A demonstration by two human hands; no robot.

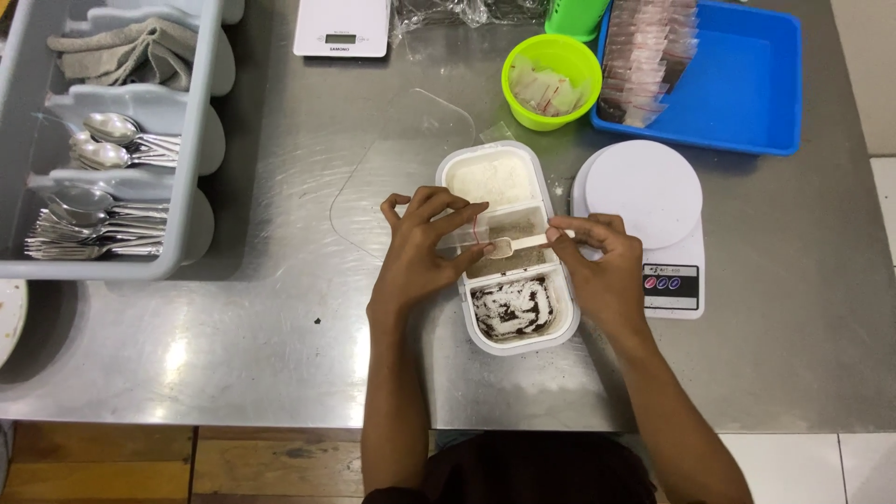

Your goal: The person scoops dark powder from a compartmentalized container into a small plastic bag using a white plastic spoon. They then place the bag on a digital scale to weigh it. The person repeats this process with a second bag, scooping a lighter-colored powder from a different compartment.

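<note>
1. Head view, frame centre: the left hand [425,245] pinched a small clear plastic pouch [464,233] over the three-compartment white container [509,247].
2. The right hand [597,257] gripped a small wooden spoon [516,245], its bowl at the pouch mouth, above the middle compartment.
3. A white kitchen scale [646,219] sat just right.

View: single head-worn camera | Position: sitting above the person's forearms | Facing: looking almost straight down onto the steel counter [280,355] | Range: close, arm's reach | Coverage: taking in the counter from near edge to far items, floor strip showing below | Shared views: only one view recording.
</note>
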